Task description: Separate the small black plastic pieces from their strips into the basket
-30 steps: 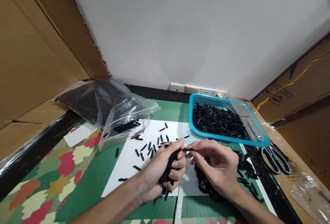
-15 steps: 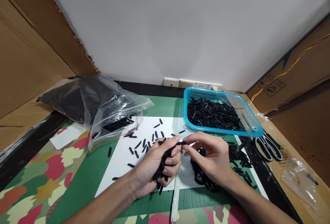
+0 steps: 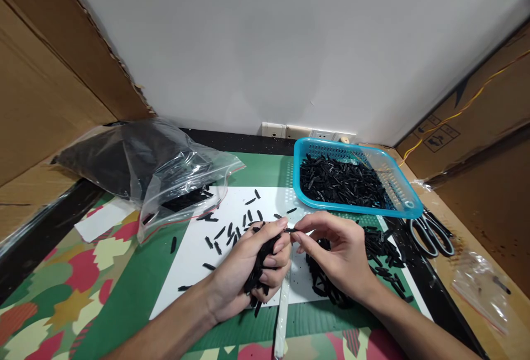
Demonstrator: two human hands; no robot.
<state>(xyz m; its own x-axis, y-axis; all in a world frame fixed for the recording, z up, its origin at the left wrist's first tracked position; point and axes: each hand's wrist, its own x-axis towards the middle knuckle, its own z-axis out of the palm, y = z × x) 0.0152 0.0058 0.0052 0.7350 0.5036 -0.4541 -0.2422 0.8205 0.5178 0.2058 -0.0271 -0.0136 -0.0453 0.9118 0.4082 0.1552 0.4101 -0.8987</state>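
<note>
My left hand (image 3: 248, 269) is closed around a bunch of short black strips (image 3: 259, 271) above a white sheet (image 3: 194, 255). My right hand (image 3: 335, 252) pinches one black strip (image 3: 291, 230) at its tip, right against the left thumb and forefinger. A pile of black strips (image 3: 321, 282) lies under the right hand. More loose strips (image 3: 232, 230) are scattered on the sheet in front of my hands.
A blue basket (image 3: 408, 208) filled with black strips stands at the back right, scissors (image 3: 430, 234) beside it. A clear zip bag (image 3: 165, 175) of black pieces lies at the back left. Cardboard walls stand on both sides. A small clear bag (image 3: 480, 288) lies at the right.
My head has tilted up a little, so everything sits lower and slightly left in view. Both hands keep the same grip, fingertips together on the single strip.
</note>
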